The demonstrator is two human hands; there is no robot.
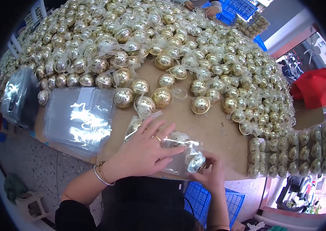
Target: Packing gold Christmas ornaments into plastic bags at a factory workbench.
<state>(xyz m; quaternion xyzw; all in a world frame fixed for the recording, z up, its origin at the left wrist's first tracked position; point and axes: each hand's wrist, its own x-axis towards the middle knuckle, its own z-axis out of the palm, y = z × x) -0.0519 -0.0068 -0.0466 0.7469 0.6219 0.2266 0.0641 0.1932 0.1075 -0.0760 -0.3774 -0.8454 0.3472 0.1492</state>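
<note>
A clear plastic bag (172, 168) lies at the table's near edge, with several shiny gold ball ornaments in it or under its film. My left hand (143, 148) rests across it, fingers spread, over a gold ornament (179, 139) that shows past the fingertips. At the bag's right end my right hand (212, 171) curls its thumb and fingers round a ball ornament (196, 162), seen through glossy film. Part of another ornament (133, 126) shows beyond my left hand. Just past it, loose ornaments with sheer ribbons, such as a gold ball (161, 97), sit on the brown tabletop (213, 127).
A great heap of gold ornaments (113, 42) covers the far table. Flat clear bags (78, 115) are stacked at left, beside another stack (18, 94). Packed tubes of ornaments (290, 152) stand at right. Blue crates (230, 204) sit below. Another person's hands (211, 10) show at the far side.
</note>
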